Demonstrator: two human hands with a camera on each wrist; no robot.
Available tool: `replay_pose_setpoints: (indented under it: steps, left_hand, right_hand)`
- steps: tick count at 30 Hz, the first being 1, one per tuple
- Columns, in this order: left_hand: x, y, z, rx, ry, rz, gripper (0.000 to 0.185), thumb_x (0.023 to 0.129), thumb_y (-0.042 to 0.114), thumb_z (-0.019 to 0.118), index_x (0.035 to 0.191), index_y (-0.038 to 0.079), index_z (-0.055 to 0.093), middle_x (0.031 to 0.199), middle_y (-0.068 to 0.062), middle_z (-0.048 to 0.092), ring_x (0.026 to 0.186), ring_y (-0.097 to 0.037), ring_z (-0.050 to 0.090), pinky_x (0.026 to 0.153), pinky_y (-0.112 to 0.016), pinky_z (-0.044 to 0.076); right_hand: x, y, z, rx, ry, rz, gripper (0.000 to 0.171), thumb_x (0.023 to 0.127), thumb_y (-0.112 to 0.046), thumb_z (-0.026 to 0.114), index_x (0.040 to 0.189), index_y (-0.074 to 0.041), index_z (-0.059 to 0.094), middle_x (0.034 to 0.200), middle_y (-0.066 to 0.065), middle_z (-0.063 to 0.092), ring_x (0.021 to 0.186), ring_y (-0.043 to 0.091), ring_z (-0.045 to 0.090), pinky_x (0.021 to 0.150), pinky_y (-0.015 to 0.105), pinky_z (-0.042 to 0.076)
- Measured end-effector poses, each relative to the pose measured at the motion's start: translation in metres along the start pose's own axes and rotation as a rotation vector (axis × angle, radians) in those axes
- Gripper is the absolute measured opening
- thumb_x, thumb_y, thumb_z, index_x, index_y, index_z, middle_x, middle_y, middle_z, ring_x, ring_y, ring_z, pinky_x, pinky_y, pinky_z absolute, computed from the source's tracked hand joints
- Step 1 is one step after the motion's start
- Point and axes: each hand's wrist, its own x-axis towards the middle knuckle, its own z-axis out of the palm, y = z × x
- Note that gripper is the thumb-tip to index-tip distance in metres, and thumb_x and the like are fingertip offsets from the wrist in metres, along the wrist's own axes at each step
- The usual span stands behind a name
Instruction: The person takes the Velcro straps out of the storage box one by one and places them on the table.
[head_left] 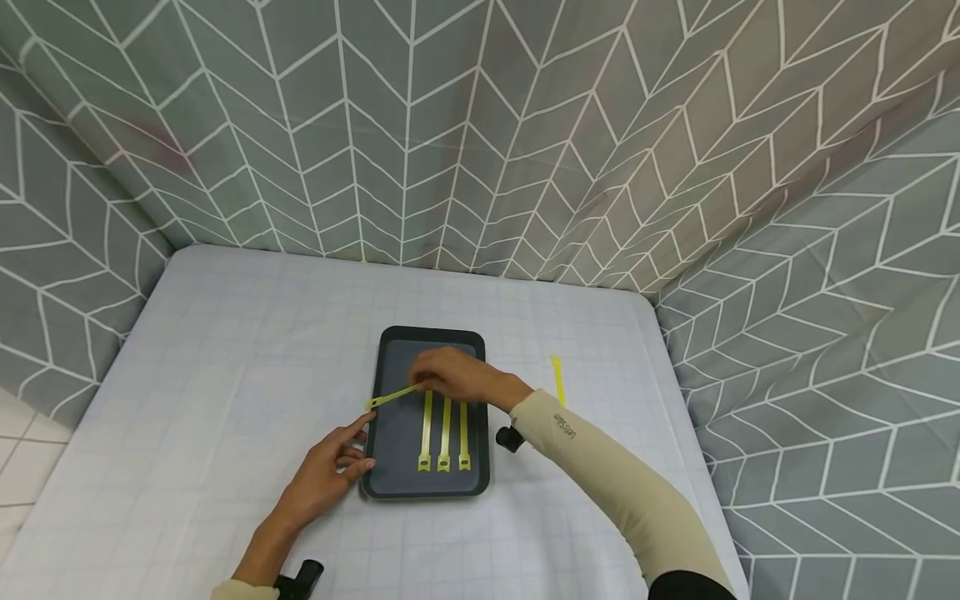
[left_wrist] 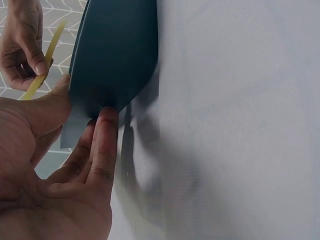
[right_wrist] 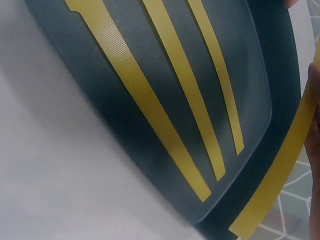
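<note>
My right hand [head_left: 453, 373] is above the dark grey tray [head_left: 395, 467], pinching one end of a yellow cable tie [head_left: 392, 396]. The tie slants down to the left, its slotted end over the tray's left rim. In the left wrist view the tie [left_wrist: 56, 42] also shows between the right fingers. My left hand [head_left: 322, 475] holds the tray's left edge, with fingers [left_wrist: 104, 145] against the outer wall. Inside the tray, several yellow ties [head_left: 445, 433] lie side by side, slotted heads toward me. The right wrist view shows their plain tail ends [right_wrist: 187, 175].
Another yellow cable tie [head_left: 558, 381] lies on the white tablecloth [head_left: 262, 350] right of the tray, partly behind the right sleeve. Patterned grey curtains [head_left: 450, 150] hang around the table's back and sides. Both wrists wear black camera mounts [head_left: 510, 438].
</note>
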Motion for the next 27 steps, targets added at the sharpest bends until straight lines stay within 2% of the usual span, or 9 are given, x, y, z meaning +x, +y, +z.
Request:
replay_pose_setpoints:
  steps: [8, 11, 15, 19, 27]
  left_hand:
    - [0.000, -0.002, -0.001, 0.042, -0.008, -0.021, 0.074, 0.087, 0.001, 0.075, 0.153, 0.012, 0.044, 0.117, -0.013, 0.059, 0.094, -0.017, 0.064, 0.081, -0.025, 0.058]
    - [0.000, -0.001, -0.002, 0.041, -0.009, -0.013, 0.073, 0.087, 0.001, 0.075, 0.152, 0.011, 0.043, 0.117, -0.014, 0.059, 0.094, -0.017, 0.064, 0.081, -0.026, 0.058]
    - [0.000, -0.001, -0.002, 0.042, -0.008, -0.009, 0.073, 0.087, 0.001, 0.075, 0.152, 0.012, 0.044, 0.117, -0.014, 0.059, 0.093, -0.016, 0.064, 0.081, -0.025, 0.058]
    - [0.000, 0.000, -0.001, 0.039, -0.002, -0.005, 0.073, 0.087, 0.001, 0.076, 0.152, 0.012, 0.045, 0.116, -0.013, 0.060, 0.093, -0.016, 0.064, 0.081, -0.025, 0.058]
    - [0.002, -0.001, 0.001, 0.045, 0.006, 0.018, 0.073, 0.086, 0.000, 0.075, 0.152, 0.011, 0.044, 0.116, -0.014, 0.060, 0.092, -0.016, 0.064, 0.081, -0.025, 0.058]
  right_hand:
    - [-0.013, 0.006, -0.003, 0.084, 0.111, 0.075, 0.015, 0.098, -0.017, 0.065, 0.110, -0.014, 0.073, 0.108, 0.000, 0.072, 0.094, 0.008, 0.066, 0.080, 0.018, 0.054]
    - [-0.018, 0.009, -0.003, 0.086, 0.141, 0.091, 0.014, 0.098, -0.018, 0.065, 0.109, -0.014, 0.074, 0.106, -0.001, 0.073, 0.088, 0.007, 0.066, 0.077, 0.018, 0.054]
    - [-0.027, 0.013, -0.004, 0.127, 0.168, 0.126, 0.012, 0.097, -0.015, 0.067, 0.105, -0.012, 0.074, 0.103, -0.001, 0.074, 0.087, 0.008, 0.067, 0.078, 0.019, 0.055]
    - [-0.037, 0.017, -0.005, 0.172, 0.186, 0.169, 0.012, 0.096, -0.014, 0.067, 0.106, -0.009, 0.073, 0.104, 0.002, 0.074, 0.093, 0.010, 0.070, 0.084, 0.019, 0.056]
    - [-0.055, 0.027, -0.005, 0.176, 0.269, 0.227, 0.010, 0.094, -0.011, 0.070, 0.103, -0.009, 0.073, 0.102, 0.004, 0.075, 0.090, 0.012, 0.072, 0.080, 0.019, 0.057]
